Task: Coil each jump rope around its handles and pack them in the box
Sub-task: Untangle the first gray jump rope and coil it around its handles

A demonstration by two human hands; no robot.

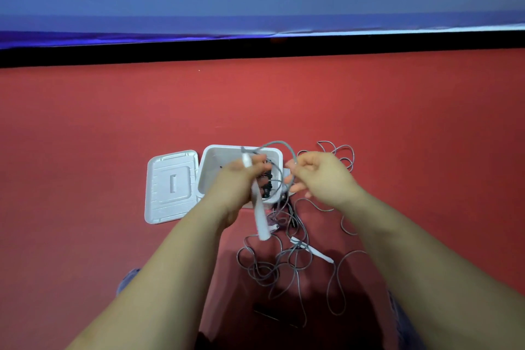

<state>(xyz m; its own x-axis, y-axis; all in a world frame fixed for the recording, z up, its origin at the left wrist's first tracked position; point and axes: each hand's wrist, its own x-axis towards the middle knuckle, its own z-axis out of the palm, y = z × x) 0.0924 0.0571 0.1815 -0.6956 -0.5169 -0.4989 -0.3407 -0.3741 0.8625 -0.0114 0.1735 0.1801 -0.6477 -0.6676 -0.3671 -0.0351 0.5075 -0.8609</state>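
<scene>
From my remote seat, task looked partly done. Far left, the white lid (pixel 170 185) lay off the box, flat on the red floor (pixel 85 136), just beside it. The white box (pixel 216 159) stood open; something dark and coiled (pixel 267 182) sat inside against its right wall, probably a rope already packed, but too blurred for me to be sure.

Left hand (pixel 241 176) hovered over the box with fingers curled round white handles (pixel 260 207), held together as a bundle, lower ends hanging toward me. Grey rope (pixel 279 143) arced from the top of that grip across to the right hand (pixel 318 173), which pinched the cord between thumb and curled fingers. I judged this a wrap in progress; few turns on the handles that I could make out.

Near and right, plenty left: loose grey cord (pixel 284 261) tangled on the floor, another white handle (pixel 319 253) lying in it, more loops (pixel 341 155) far right beyond the right hand. So at least one more rope uncoiled, current one unfinished, lid unfitted.
</scene>
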